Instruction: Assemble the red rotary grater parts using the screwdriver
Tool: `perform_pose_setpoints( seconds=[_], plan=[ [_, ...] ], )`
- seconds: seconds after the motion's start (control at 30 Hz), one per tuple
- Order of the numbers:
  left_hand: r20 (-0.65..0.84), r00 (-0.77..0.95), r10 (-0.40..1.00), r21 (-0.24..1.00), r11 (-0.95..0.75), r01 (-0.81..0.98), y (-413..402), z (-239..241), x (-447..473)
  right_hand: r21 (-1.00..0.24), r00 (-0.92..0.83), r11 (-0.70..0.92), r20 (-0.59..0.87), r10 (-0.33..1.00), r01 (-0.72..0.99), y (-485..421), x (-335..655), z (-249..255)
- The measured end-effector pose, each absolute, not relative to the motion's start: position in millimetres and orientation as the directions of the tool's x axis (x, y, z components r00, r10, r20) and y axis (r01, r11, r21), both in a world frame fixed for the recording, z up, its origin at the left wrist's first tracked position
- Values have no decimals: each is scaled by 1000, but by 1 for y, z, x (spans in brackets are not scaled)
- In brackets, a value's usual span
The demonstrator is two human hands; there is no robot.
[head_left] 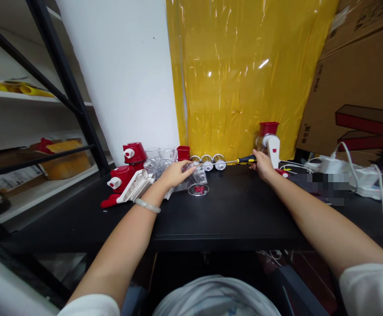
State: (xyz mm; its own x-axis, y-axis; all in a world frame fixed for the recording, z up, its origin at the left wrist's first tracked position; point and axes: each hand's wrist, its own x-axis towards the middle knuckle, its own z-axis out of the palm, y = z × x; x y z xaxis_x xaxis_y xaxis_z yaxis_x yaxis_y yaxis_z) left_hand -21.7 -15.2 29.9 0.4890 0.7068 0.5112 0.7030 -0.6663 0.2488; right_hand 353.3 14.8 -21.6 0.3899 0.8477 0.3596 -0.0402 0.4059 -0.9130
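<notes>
My left hand (175, 174) reaches across the black table (230, 215) and its fingers rest on a clear plastic cup (197, 180) lying on its side, with small red bits inside. My right hand (263, 164) is closed around the handle of a screwdriver (242, 161) with a black and yellow grip, its shaft pointing left. Just behind that hand stands a red and white plastic grinder (270, 140).
Red and white grinder parts (128, 177) and clear cups (160, 160) are heaped at the left. Three small white rings (207, 162) line the back under a yellow plastic sheet (244, 74). White cables and a power strip (345, 175) lie at right, shelves (30, 175) at left.
</notes>
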Motion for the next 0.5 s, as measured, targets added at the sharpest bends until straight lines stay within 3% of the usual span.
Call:
perform_pose_setpoints(
  seconds=[0.5],
  plan=[
    [511, 489, 706, 237, -663, 710, -15, 30, -21, -918, 412, 378, 300, 860, -121, 9, 346, -17]
  ],
)
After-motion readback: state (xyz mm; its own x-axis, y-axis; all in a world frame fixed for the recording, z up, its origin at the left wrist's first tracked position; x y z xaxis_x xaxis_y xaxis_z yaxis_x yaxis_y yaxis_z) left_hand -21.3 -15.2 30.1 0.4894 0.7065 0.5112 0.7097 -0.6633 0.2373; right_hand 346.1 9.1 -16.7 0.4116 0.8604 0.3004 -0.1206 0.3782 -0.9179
